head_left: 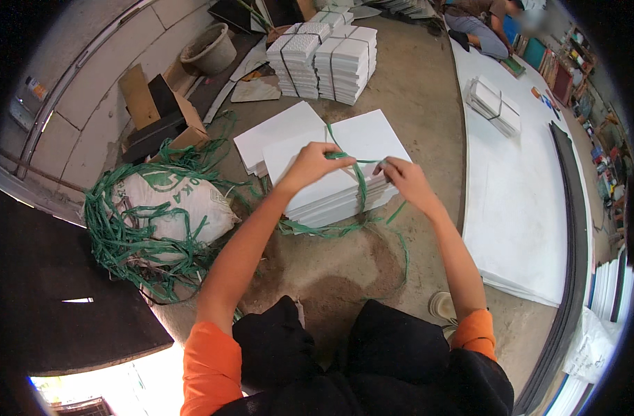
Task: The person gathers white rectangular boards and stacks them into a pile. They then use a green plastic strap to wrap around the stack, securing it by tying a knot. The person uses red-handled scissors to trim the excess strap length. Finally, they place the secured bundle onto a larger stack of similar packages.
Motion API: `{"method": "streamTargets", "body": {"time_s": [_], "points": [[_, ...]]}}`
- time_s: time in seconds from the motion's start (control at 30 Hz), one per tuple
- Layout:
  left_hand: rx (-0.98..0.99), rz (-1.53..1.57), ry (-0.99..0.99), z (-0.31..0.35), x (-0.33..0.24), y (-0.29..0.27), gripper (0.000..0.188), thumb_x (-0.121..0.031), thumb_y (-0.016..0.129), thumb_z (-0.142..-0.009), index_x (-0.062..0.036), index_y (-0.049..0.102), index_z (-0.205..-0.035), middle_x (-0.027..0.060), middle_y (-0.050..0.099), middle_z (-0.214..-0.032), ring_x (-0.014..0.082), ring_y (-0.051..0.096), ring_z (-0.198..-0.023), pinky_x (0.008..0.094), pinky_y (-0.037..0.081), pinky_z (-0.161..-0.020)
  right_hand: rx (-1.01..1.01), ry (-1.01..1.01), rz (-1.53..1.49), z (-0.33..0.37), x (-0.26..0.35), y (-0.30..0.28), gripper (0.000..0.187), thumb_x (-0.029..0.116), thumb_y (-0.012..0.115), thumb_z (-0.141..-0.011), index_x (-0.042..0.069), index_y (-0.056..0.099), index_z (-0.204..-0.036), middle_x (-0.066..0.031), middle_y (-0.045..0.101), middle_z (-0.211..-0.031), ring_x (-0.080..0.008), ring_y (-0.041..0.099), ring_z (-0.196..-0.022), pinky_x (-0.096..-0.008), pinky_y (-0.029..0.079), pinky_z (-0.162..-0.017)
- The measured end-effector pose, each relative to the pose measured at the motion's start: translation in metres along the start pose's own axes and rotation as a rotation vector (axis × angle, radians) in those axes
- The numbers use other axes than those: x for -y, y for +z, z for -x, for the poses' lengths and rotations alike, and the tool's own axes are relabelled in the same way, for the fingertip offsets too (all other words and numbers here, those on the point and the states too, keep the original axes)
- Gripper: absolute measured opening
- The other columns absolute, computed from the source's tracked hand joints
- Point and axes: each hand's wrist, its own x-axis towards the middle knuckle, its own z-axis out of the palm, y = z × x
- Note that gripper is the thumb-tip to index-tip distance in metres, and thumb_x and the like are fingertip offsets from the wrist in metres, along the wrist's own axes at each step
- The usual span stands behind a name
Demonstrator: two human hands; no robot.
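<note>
A stack of white sheets (345, 163) lies on the floor in front of me, with green plastic twine (362, 188) running over its top and down its near side. My left hand (315, 165) is closed on the twine above the middle of the stack. Toward the right edge, my right hand (406, 179) pinches the same twine, and a short length stretches between both hands. A loose twine end hangs below the right hand. Another white stack (279, 132) sits partly behind, at the left.
At the left, a white sack (171, 201) lies under a tangle of green twine (109, 229). Several tied white stacks (345, 62) stand at the back near a grey pot (209, 50). On the right, large white sheets (504, 208) hold a tied bundle (494, 107); another person (480, 28) sits beyond.
</note>
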Motion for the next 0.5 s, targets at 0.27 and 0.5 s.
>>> {"method": "streamTargets", "body": {"time_s": [0.27,0.5], "points": [[-0.193,-0.369,0.204,-0.005,0.015,-0.019,0.032,-0.034,0.067,-0.071,-0.0031,0.06,-0.076,0.0126,0.062,-0.076,0.0259,0.06,-0.071,0.0349,0.045,-0.066,-0.041,0.037,0.069,-0.053,-0.009,-0.012,0.028,0.024,0.047,-0.085,0.001,0.059,-0.076,-0.0131,0.053,-0.062,-0.0224,0.048,-0.056,-0.0311,0.038,-0.055],[-0.328,-0.57,0.174,-0.008,0.034,-0.02,0.033,-0.038,0.06,-0.076,-0.0049,0.061,-0.078,0.0124,0.059,-0.074,0.0305,0.058,-0.069,0.039,0.044,-0.062,-0.061,0.287,-0.445,-0.071,-0.034,-0.032,0.028,0.028,0.047,-0.085,0.005,0.048,-0.069,0.0046,0.042,-0.063,-0.0066,0.036,-0.054,-0.022,0.029,-0.049]]}}
